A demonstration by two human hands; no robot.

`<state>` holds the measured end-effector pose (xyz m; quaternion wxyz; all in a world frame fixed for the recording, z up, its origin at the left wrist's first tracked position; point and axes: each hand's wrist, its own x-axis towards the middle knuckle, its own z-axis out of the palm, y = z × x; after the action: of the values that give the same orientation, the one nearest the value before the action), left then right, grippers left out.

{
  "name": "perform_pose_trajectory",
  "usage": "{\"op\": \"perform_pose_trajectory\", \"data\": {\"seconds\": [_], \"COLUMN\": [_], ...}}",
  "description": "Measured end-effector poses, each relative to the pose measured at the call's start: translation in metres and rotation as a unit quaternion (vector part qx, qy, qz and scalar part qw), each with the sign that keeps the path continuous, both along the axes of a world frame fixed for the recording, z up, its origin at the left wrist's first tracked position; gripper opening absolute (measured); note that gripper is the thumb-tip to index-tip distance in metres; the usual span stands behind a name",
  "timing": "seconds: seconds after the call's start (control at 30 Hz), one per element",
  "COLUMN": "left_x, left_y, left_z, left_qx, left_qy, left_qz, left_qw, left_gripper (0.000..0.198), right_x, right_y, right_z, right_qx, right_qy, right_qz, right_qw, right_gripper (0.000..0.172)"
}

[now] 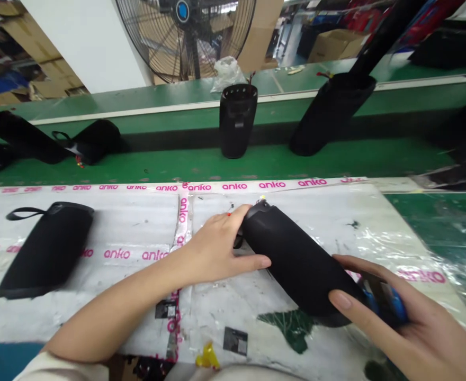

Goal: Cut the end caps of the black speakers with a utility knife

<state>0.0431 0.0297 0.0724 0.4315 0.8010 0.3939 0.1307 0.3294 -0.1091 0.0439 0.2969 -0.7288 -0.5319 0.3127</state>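
Note:
A black cylindrical fabric-covered speaker lies slanted on the taped white work surface. My left hand rests on its far end, fingers curled round the top and thumb stretched along its side. Nearer me, my right hand cups the other end, where a blue end cap shows between the fingers. Both hands are closed on the speaker.
A second black speaker with a strap lies to the left. On the green conveyor behind stand an upright black shell and a tilted one, with more black parts at far left. A big fan stands behind.

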Motion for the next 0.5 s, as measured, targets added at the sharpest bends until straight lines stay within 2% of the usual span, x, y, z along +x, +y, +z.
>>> {"op": "perform_pose_trajectory", "data": {"seconds": [0.2,0.37,0.5], "left_x": [0.000,-0.001,-0.001], "left_y": [0.003,0.005,0.005], "left_z": [-0.017,-0.027,-0.032], "left_qx": [0.038,0.030,0.018], "left_qy": [-0.018,-0.009,-0.030], "left_qz": [0.001,0.029,0.041], "left_qw": [0.999,0.999,0.999], "left_gripper": [0.092,0.101,0.100], "right_x": [0.010,0.014,0.018], "right_y": [0.006,0.006,0.007], "right_z": [-0.003,-0.006,-0.011], "right_qx": [-0.020,-0.024,-0.015], "right_qy": [0.043,0.081,0.095], "right_qz": [0.002,-0.001,0.002], "right_qw": [0.999,0.996,0.995], "right_gripper": [0.064,0.063,0.064]}}
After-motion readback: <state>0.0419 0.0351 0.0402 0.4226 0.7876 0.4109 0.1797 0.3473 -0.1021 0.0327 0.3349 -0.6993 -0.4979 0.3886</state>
